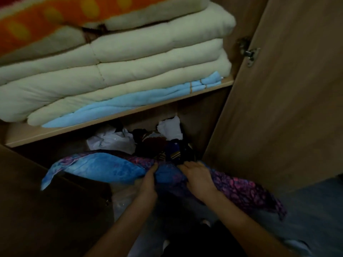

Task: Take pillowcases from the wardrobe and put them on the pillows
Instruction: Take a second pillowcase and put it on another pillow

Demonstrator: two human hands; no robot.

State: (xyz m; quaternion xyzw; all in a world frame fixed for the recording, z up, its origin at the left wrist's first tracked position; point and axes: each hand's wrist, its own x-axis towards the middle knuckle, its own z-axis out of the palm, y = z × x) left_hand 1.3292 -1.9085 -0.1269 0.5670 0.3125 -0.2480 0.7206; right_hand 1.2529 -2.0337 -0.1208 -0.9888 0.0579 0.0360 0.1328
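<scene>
Gripping the blue and purple patterned cloth [104,168] at the lower middle of the frame, both hands sit side by side at its centre: the left hand [149,178] has its fingers curled over the bunched blue part, and the right hand [195,174] presses and grasps the purple part just beside it. Its long axis runs left to right across the wardrobe [278,108] opening, below the shelf [118,115] of folded quilts [130,58], with both ends trailing past the hands. Whether this cloth is a pillowcase I cannot tell; it lies at the front edge, nearer than the dim jumble of clothes [130,139] behind.

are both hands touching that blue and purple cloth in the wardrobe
Touching. The head view shows the left hand and right hand both gripping the blue and purple cloth.
</scene>
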